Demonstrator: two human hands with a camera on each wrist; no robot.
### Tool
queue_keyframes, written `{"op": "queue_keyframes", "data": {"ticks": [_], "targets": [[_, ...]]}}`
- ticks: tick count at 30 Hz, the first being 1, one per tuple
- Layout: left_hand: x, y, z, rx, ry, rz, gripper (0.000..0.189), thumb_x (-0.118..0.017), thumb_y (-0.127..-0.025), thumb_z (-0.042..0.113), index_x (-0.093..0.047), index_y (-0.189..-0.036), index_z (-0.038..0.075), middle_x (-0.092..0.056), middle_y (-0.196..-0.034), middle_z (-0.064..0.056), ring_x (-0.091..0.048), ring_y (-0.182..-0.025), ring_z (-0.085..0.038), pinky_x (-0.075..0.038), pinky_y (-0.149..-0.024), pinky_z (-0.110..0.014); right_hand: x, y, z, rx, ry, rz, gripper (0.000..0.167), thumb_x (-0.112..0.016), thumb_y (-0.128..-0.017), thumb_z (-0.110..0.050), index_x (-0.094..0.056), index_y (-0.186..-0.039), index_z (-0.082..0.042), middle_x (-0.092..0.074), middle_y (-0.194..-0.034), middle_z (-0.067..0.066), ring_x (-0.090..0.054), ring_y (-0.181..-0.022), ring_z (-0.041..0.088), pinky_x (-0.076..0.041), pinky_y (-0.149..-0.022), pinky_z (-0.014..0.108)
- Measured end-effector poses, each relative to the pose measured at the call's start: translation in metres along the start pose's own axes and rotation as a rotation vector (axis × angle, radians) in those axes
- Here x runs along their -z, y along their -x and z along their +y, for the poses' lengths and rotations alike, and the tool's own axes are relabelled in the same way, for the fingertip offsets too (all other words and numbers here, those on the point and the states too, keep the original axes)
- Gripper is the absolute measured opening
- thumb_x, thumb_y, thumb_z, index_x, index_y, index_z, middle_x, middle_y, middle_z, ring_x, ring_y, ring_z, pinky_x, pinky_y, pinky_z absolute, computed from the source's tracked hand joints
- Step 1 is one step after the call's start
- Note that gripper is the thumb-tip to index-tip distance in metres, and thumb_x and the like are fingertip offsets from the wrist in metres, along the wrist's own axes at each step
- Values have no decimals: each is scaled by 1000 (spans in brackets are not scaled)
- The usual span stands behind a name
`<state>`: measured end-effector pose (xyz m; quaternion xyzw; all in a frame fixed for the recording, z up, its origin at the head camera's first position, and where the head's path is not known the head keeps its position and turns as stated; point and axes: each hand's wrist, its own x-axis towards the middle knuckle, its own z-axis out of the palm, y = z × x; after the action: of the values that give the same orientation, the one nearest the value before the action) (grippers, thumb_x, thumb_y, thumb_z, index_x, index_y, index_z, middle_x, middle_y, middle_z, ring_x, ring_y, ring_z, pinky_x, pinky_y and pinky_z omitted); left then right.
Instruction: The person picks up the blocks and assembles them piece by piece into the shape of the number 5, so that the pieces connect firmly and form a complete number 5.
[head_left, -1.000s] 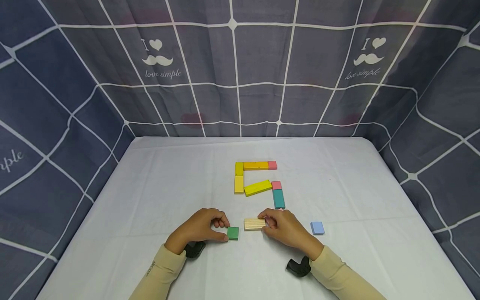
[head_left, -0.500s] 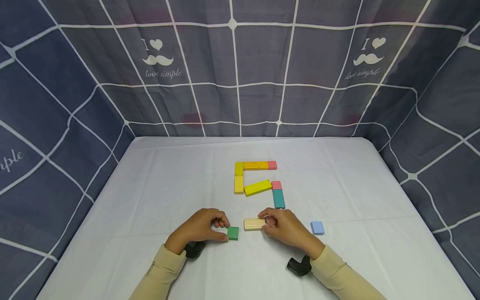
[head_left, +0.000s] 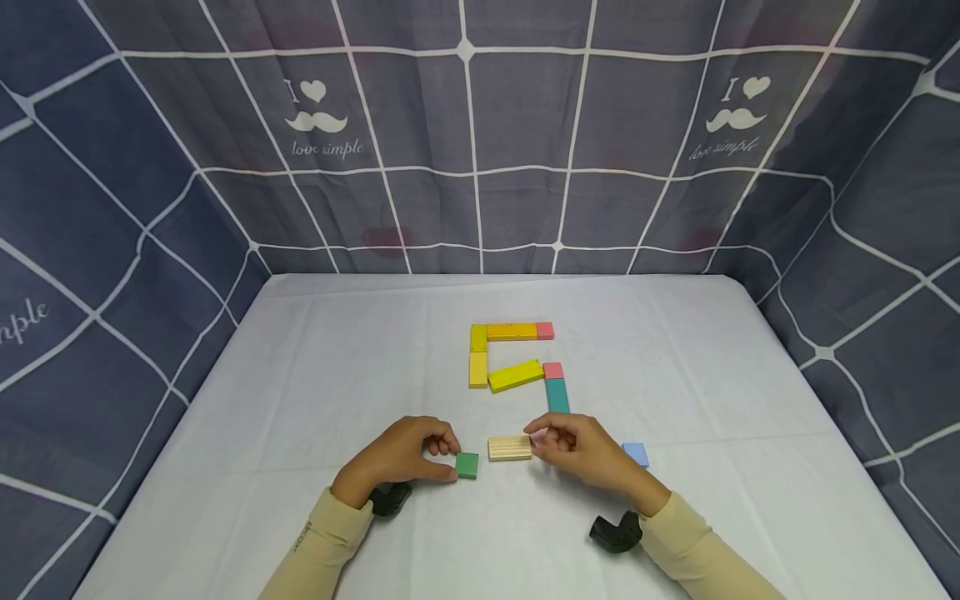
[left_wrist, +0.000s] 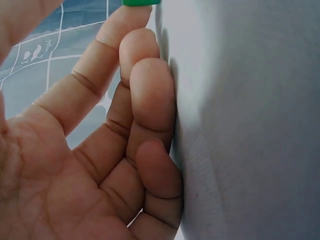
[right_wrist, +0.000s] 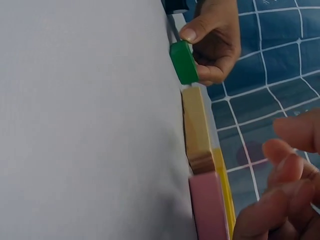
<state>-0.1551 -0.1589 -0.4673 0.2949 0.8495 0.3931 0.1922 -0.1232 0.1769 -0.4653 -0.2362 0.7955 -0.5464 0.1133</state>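
Observation:
My left hand [head_left: 405, 454] pinches a small green block [head_left: 467, 466] at its left side, thumb at the near corner and index finger at the far one. To the right of it lies a plain wooden block [head_left: 509, 448] with a grooved top. A pink block [right_wrist: 209, 205] continues the row in the right wrist view; in the head view the right hand mostly hides it. My right hand [head_left: 588, 454] hovers beside these blocks, its fingers loosely bent and apart from the pink block. Just beyond that hand a teal block [head_left: 557, 396] lies on the table.
Yellow and orange blocks [head_left: 512, 332], pink squares [head_left: 552, 370] and a slanted yellow block [head_left: 516, 376] form an angular figure farther back. A blue square block [head_left: 636, 454] lies right of the right hand. Dark gridded curtains [head_left: 517, 208] surround the white table [head_left: 337, 350].
My right hand has let go at the right end of the wooden block and drawn back a little to the right. The left hand and the green block have stayed practically still.

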Motion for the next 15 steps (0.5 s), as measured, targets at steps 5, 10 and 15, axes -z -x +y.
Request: {"op": "queue_keyframes", "data": {"ticks": [5, 10, 15], "targets": [[1, 0, 2, 1, -1, -1, 24, -95, -84, 17, -77, -100, 11, -68, -92, 8, -58, -85, -7, -51, -81, -25, 8, 5, 6, 76, -29, 44, 19, -73, -97, 5, -73, -116, 7, -57, -85, 1, -48, -71, 5, -40, -61, 19], [1, 1, 4, -3, -2, 3, 24, -94, -85, 17, -77, -100, 11, -67, -92, 7, -58, -85, -7, -51, -81, -25, 14, 12, 5, 133, -23, 76, 17, -71, -98, 8, -73, -115, 8, -63, -89, 8, -55, -76, 9, -47, -66, 21], [1, 0, 7, -6, -4, 9, 23, -94, -85, 15, -77, -100, 11, -67, -91, 6, -58, -85, -9, -50, -79, -25, 22, 16, 4, 149, -29, 85, 18, -69, -99, 9, -72, -116, 12, -66, -91, 12, -59, -80, 9, -52, -71, 22]]}}
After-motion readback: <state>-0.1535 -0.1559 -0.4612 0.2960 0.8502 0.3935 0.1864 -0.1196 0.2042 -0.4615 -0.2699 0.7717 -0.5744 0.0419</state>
